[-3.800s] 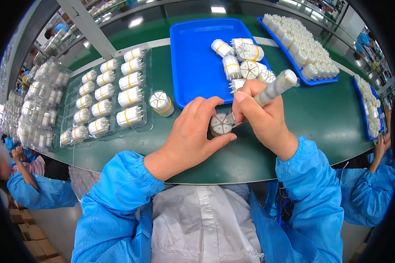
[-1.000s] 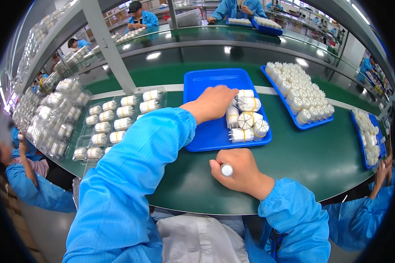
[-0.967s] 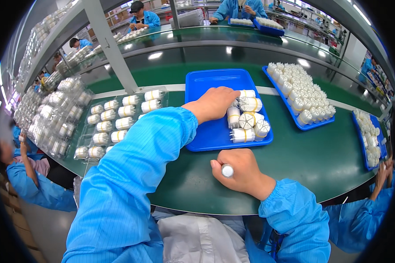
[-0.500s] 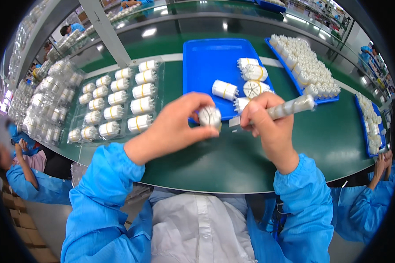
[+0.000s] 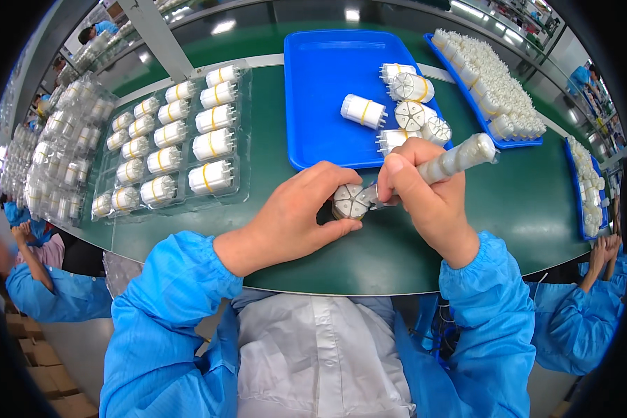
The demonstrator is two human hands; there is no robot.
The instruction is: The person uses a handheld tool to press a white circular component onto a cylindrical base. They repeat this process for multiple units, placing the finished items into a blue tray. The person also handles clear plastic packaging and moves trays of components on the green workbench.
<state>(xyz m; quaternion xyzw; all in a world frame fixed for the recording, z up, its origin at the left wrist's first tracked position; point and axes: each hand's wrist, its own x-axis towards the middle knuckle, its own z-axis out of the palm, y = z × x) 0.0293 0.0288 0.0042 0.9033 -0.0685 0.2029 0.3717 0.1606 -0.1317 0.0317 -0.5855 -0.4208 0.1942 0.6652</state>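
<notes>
My left hand [image 5: 292,217] grips a short white cylindrical part [image 5: 350,202] between thumb and fingers, just above the green table [image 5: 285,261]. Its round end, split into wedge-like segments by dark lines, faces up. In my right hand [image 5: 428,198] is a blade tool with a thick, whitish wrapped handle [image 5: 463,157], its flat metal tip at the right edge of that end face. Whether the tip touches or enters the part, I cannot tell. Beyond my hands, a blue tray [image 5: 317,97] bears several similar white cylinders [image 5: 364,110] with yellow bands.
To the left lies a clear plastic tray [image 5: 242,150] with rows of banded cylinders, beside stacked filled trays [image 5: 63,160]. Another blue tray [image 5: 522,144] packed with white parts stands at the right, with a smaller one [image 5: 584,216] beyond. Co-workers' arms [image 5: 595,265] show at both sides.
My left hand has lowered the cylinder and turned its segmented end upward. The blade tool's tip has come to the cylinder's edge. The view has shifted, so trays appear higher.
</notes>
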